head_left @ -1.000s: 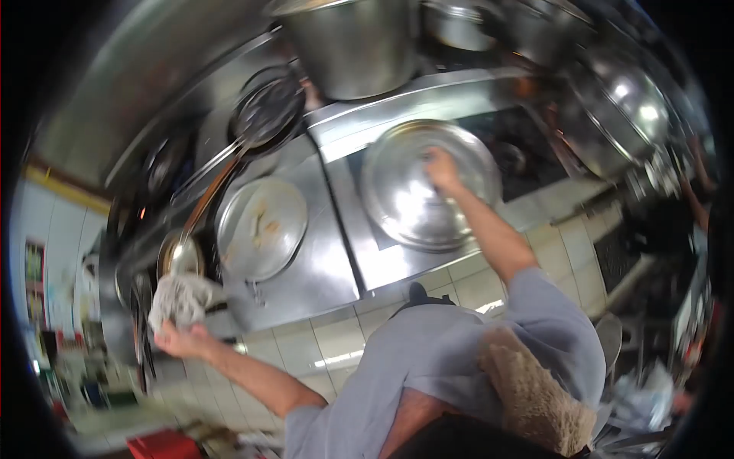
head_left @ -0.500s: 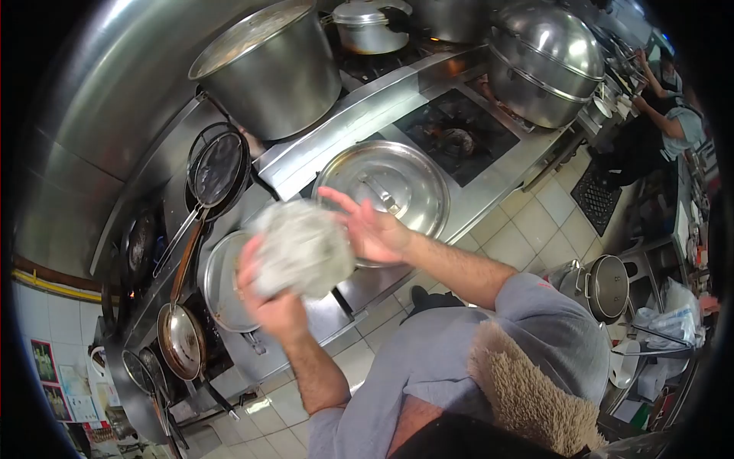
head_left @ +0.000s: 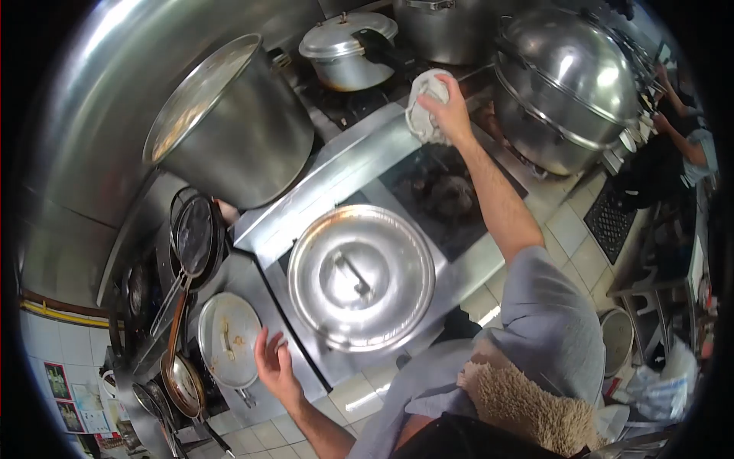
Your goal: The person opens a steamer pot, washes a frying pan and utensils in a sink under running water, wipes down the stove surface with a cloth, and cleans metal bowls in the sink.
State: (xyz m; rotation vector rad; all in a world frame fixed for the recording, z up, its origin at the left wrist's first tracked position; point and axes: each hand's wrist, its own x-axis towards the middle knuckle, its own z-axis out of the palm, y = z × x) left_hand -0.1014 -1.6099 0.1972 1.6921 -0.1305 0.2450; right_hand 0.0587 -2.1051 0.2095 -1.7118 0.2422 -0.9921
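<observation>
My right hand (head_left: 453, 115) is closed on a bunched whitish cloth (head_left: 425, 103), pressed against the raised steel ledge (head_left: 344, 172) behind the burner (head_left: 443, 191). Lower left, my left hand (head_left: 277, 369) is empty with its fingers apart, just beside a flat round lid (head_left: 229, 336) with brown stains. Between the two hands, a large steel lid (head_left: 359, 279) with a bar handle lies on the stove.
A big stockpot (head_left: 229, 130), a lidded aluminium pot (head_left: 348, 50) and a domed steamer (head_left: 566, 88) stand along the back and right. Strainers (head_left: 195, 237) and a frying pan (head_left: 183, 386) are at left. Another person (head_left: 669, 153) stands far right.
The cloth, held up near both hands before, has gone to the far right in my right hand, down onto the ledge. My left hand has let go of it and dropped lower.
</observation>
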